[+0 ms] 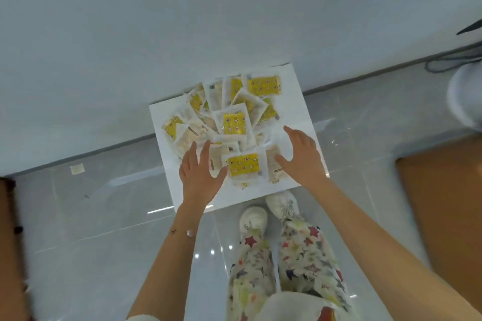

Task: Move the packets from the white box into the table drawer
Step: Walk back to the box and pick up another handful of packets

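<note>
hands (200, 177) covering packets (234, 124), box (300, 101) edges washed-out

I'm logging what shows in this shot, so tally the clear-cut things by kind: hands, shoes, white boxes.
Hands: 2, left hand and right hand
Shoes: 2
White box: 1
Total: 5
The packets overlap too much to count.

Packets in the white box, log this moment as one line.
hands: left, right open over packets | white box: on floor, full | drawer: unseen
</note>
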Demonstrator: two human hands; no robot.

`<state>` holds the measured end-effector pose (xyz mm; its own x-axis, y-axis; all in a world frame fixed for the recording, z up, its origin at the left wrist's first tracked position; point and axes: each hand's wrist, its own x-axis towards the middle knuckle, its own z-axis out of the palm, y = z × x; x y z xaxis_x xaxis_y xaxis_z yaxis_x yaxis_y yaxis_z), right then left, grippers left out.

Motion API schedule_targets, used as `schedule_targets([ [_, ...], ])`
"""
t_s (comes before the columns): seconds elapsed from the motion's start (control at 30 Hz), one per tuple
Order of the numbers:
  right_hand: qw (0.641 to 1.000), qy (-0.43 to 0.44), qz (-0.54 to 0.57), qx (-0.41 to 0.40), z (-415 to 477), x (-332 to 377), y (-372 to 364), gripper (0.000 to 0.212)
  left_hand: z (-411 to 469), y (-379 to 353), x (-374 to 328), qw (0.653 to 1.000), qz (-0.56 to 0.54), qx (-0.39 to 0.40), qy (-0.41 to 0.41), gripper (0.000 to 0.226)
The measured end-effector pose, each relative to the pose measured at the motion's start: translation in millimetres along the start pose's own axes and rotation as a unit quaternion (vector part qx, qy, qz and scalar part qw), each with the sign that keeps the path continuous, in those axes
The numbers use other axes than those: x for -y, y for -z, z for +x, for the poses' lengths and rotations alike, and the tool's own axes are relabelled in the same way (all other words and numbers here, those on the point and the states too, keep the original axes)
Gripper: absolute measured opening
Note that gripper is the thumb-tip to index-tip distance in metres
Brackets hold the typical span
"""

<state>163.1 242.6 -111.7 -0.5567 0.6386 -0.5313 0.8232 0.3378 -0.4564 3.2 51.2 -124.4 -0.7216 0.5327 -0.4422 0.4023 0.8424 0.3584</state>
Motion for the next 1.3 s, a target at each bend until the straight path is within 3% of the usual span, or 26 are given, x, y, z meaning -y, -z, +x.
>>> schedule_targets([
  [0.13, 0.999, 0.044, -0.008, -0.02, 74, -8, -13, 0.078, 25, -25, 23, 0.999, 0.007, -0.028, 0.027, 0.087],
  [0.27, 0.994, 0.092, -0.025, -0.061, 142, -1, -6, 0.074, 37, -24, 35, 0.996, 0.046, -0.077, -0.007, 0.081],
  [0.37, 0.987, 0.114, -0.077, -0.087, 184, 7, 4, 0.074, 46, -17, 41, 0.995, 0.005, -0.104, 0.002, 0.078],
  [0.5, 0.983, 0.106, -0.116, -0.098, 204, 18, 9, 0.079, 59, -9, 46, 0.987, -0.112, -0.097, 0.064, 0.083],
  [0.7, 0.989, 0.049, -0.118, -0.071, 183, 9, 15, 0.082, 64, -4, 47, 0.98, -0.128, -0.092, 0.124, 0.096],
  [0.77, 0.994, 0.014, -0.09, -0.058, 174, 2, 19, 0.077, 61, -6, 49, 0.976, -0.133, -0.097, 0.143, 0.089],
  [0.9, 0.993, -0.042, 0.102, -0.046, 158, -4, 24, 0.058, 57, -8, 55, 0.955, -0.189, -0.114, 0.196, 0.059],
  [0.97, 0.987, -0.048, 0.151, -0.026, 153, 0, 23, 0.066, 55, -9, 57, 0.945, -0.215, -0.132, 0.21, 0.041],
  [1.07, 0.995, -0.036, 0.094, -0.004, 150, 16, 18, 0.094, 53, -12, 61, 0.934, -0.247, -0.152, 0.211, 0.023],
  [1.13, 0.999, -0.008, 0.032, -0.001, 148, 28, 10, 0.101, 52, -14, 62, 0.929, -0.26, -0.157, 0.21, 0.016],
  [1.23, 1.0, 0.021, -0.005, 0.016, 149, 39, -1, 0.1, 49, -16, 62, 0.92, -0.282, -0.172, 0.212, 0.012],
  [1.3, 0.998, 0.016, 0.04, 0.05, 152, 39, -2, 0.09, 46, -18, 64, 0.912, -0.293, -0.182, 0.221, 0.011],
])
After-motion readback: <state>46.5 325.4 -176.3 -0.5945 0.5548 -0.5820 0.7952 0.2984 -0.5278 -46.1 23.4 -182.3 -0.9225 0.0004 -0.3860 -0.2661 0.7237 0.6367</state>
